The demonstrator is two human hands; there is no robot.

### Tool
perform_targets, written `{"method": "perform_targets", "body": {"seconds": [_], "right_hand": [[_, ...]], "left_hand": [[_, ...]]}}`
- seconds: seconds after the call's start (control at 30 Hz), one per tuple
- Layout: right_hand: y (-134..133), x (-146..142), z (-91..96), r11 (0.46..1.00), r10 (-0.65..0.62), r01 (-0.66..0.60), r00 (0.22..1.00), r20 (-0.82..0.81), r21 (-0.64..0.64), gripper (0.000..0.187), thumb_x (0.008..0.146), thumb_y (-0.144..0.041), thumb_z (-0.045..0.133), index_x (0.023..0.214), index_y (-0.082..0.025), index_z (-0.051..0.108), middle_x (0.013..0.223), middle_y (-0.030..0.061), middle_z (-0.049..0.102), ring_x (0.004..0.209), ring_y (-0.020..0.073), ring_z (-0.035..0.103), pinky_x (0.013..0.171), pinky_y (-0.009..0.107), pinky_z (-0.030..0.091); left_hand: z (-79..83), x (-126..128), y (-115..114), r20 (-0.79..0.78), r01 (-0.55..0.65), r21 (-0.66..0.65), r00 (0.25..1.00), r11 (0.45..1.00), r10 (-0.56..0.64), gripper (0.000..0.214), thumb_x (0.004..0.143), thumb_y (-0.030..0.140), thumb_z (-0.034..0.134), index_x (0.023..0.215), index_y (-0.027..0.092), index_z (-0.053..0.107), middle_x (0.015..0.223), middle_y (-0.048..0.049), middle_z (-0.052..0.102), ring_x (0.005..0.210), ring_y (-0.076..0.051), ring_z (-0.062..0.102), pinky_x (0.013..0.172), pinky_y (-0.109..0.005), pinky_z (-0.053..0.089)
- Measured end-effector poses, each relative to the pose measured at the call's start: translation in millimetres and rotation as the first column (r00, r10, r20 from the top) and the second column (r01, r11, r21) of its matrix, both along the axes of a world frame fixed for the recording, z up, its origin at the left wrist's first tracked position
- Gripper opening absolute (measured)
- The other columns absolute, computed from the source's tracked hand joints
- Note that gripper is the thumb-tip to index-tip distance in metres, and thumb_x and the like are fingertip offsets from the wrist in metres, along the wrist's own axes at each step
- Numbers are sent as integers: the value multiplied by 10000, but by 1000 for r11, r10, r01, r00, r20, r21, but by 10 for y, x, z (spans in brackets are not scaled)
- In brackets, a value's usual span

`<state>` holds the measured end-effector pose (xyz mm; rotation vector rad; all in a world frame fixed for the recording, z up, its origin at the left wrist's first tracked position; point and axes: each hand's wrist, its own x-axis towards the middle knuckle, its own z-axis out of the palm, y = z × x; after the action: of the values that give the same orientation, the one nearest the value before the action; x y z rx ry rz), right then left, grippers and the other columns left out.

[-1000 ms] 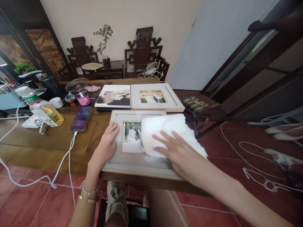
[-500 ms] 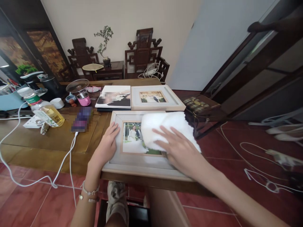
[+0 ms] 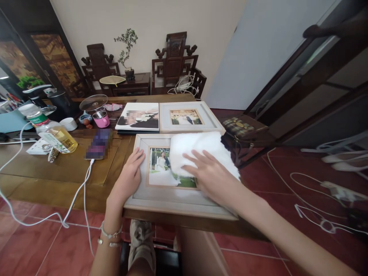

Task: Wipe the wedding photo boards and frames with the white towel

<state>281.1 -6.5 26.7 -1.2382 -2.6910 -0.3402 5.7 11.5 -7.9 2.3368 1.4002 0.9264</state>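
Observation:
A picture frame (image 3: 172, 197) with a pale wide border lies face up at the table's front edge, around a wedding photo (image 3: 161, 163). My left hand (image 3: 130, 174) is closed around the frame's left side, fingers over the rim, thumb hidden. Flat on a white paper towel (image 3: 198, 143) lies my right hand (image 3: 208, 172), open with its fingers spread, pressing the towel onto the frame's right half. That towel covers part of the photo and hangs past the right rim.
Behind are another framed photo (image 3: 214, 122) and a photo album (image 3: 153, 122). Leftward on the wooden table (image 3: 66, 180) stand a pink mug (image 3: 102, 120), a phone (image 3: 99, 143) on a white cable (image 3: 86, 184), and a bottle of yellow liquid (image 3: 67, 138). A plaid bag (image 3: 238, 127) sits at right.
My right hand and the paper towel have shifted slightly left and away from me across the frame. The left hand stays on the frame's left side.

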Motion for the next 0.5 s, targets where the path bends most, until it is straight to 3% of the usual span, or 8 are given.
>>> {"method": "perform_targets", "body": {"seconds": [0.13, 0.27, 0.37, 0.5], "right_hand": [[-596, 9, 162, 992, 126, -123, 987, -102, 36, 559, 600, -35, 503, 1084, -258, 672, 1233, 77, 659, 1164, 330, 574, 964, 512, 471], [-1013, -30, 331, 972, 234, -226, 958, -166, 68, 443, 672, -84, 507, 1005, -324, 677, 1193, 11, 682, 1112, 262, 611, 943, 399, 502], [-1035, -73, 315, 966, 254, -258, 946, -202, 9, 399, 697, -64, 498, 936, -319, 689, 1270, -9, 645, 1197, 242, 569, 986, 378, 488], [-695, -54, 106, 983, 163, -178, 964, -211, -51, 531, 607, 32, 444, 969, -256, 706, 1344, 34, 593, 1268, 287, 514, 1029, 499, 460]], "left_hand": [[-6, 2, 2, 11, -2, -9, 1000, 1000, 2, 469, 889, 51, 338, 1305, 77, 553, 1426, -168, 508, 1426, -239, 333, 1176, -487, 303], [-6, 2, 0, -1, -5, -3, 1000, 1000, 5, 474, 882, 41, 332, 1300, 60, 556, 1425, -176, 507, 1425, -244, 335, 1176, -489, 303], [1, -3, -2, -15, 3, -18, 1000, 1000, -4, 479, 881, 43, 336, 1312, 54, 544, 1436, -178, 493, 1429, -246, 327, 1179, -484, 297], [8, -16, 0, -18, 11, -47, 1000, 999, -12, 495, 876, 43, 354, 1339, 86, 524, 1461, -163, 468, 1441, -243, 299, 1185, -488, 279]]}}
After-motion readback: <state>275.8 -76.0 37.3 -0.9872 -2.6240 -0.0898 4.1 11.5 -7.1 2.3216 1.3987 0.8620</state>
